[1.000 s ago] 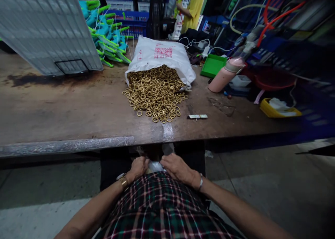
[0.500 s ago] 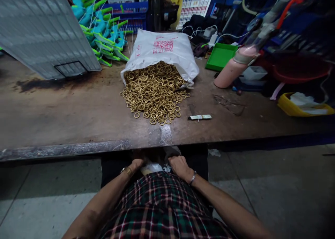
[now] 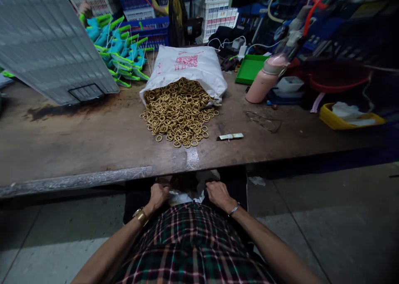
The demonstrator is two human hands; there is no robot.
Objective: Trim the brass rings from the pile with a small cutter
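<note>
The left hand [image 3: 158, 197] and right hand [image 3: 219, 194] are hiding their own fingertips — whether they are gripping the whitish material [image 3: 180, 198] is escaping view. Shadow is obscuring the space between them and the table [image 3: 90, 151]. The white sack [image 3: 195, 74] is covering its deeper rings [image 3: 179, 116]; the picture's edge is cropping the grey panel [image 3: 52, 39].

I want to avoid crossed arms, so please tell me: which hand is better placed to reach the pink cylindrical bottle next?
Probably the right hand: it is on the side nearer the pink cylindrical bottle, while the left hand is farther across. Both are low beside crumpled whitish material.
</note>
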